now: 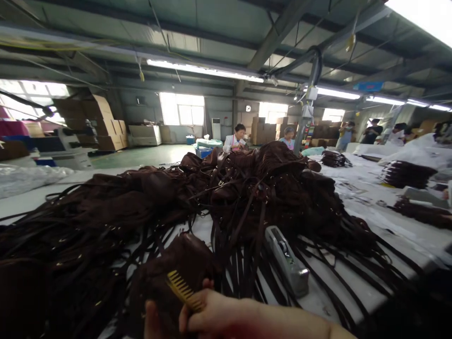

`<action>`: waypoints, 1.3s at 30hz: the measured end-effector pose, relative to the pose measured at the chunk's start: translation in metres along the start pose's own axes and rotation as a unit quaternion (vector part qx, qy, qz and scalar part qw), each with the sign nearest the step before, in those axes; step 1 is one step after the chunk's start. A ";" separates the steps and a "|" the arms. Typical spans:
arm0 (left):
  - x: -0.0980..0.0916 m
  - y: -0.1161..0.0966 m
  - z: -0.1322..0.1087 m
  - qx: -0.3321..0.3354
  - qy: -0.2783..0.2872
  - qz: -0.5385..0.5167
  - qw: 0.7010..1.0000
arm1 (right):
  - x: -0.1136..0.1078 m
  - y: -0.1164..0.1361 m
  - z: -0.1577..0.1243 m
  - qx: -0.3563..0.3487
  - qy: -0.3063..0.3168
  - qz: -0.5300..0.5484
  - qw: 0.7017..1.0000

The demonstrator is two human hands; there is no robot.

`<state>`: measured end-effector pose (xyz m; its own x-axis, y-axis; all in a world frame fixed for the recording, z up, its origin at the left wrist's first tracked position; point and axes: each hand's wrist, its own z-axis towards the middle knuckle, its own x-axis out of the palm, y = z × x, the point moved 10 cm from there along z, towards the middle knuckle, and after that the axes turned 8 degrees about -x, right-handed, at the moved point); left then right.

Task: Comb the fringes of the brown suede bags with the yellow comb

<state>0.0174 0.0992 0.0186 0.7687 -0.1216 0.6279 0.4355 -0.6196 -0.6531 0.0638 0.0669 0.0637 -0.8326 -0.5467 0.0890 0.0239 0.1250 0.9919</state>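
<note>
At the bottom middle, my right hand is closed round the end of a yellow comb. The comb's teeth point up and lie close against a dark brown bag with a soft, suede-like surface. Of my left hand, one digit shows at the bottom edge, upright against the near side of that bag; its other fingers are hidden. It appears to grip the bag. A grey tape dispenser stands right of my hands, among long brown straps.
A large heap of brown bags with straps and small metal fittings covers much of the white table. Folded brown stacks and clear plastic lie at right. Several people sit or stand beyond; cardboard boxes are stacked at left.
</note>
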 end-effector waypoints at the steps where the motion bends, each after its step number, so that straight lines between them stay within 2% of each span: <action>1: 0.002 0.004 0.004 -0.017 -0.005 -0.017 1.000 | 0.001 -0.003 -0.001 0.005 -0.007 -0.005 1.000; 4: 0.018 0.030 0.008 -0.136 0.023 -0.096 0.986 | 0.004 -0.012 -0.005 0.018 -0.033 -0.039 0.999; 7: 0.029 0.036 0.008 -0.158 0.064 -0.172 0.970 | 0.010 -0.022 -0.019 0.041 -0.034 -0.032 0.998; 9: 0.027 0.032 0.008 -0.130 0.072 -0.208 0.967 | 0.025 -0.030 -0.037 0.081 0.028 -0.002 0.996; 12: 0.024 0.027 0.010 -0.093 0.083 -0.239 0.963 | 0.055 -0.033 -0.079 0.142 0.195 0.003 0.970; 13: 0.024 0.026 0.010 -0.084 0.090 -0.243 0.962 | 0.057 -0.030 -0.090 0.139 0.223 -0.024 0.965; 14: 0.024 0.024 0.011 -0.077 0.096 -0.245 0.962 | 0.051 -0.024 -0.094 0.120 0.219 -0.071 0.966; 17: 0.021 0.027 0.014 -0.074 0.080 -0.228 0.967 | 0.006 0.007 -0.084 0.022 0.092 -0.252 0.963; 20: 0.012 0.034 0.016 -0.088 0.024 -0.195 0.977 | -0.039 0.039 -0.066 -0.046 -0.040 -0.389 0.919; 24: 0.012 0.036 0.016 -0.084 0.009 -0.198 0.977 | -0.075 0.063 -0.049 -0.095 -0.207 -0.527 0.819; 27: 0.011 0.036 0.019 -0.067 0.006 -0.224 0.972 | -0.078 0.058 -0.036 -0.106 -0.246 -0.619 0.738; 29: 0.013 0.035 0.019 -0.059 0.016 -0.243 0.968 | -0.072 0.045 -0.027 -0.100 -0.220 -0.660 0.711; 31: 0.018 0.032 0.017 -0.053 0.049 -0.258 0.963 | -0.066 0.029 -0.021 -0.086 -0.183 -0.681 0.704; 35: 0.030 0.028 0.005 -0.066 0.122 -0.264 0.954 | -0.048 0.001 -0.023 -0.047 -0.104 -0.691 0.713; 39: 0.027 0.030 -0.001 -0.087 0.123 -0.264 0.953 | -0.021 -0.021 -0.033 -0.026 0.020 -0.680 0.733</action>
<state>0.0509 0.0765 0.0159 0.3224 0.0783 0.9434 0.6302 -0.7613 -0.1522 0.0988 0.0480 0.0445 -0.0900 -0.1601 -0.9830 -0.7907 -0.5886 0.1682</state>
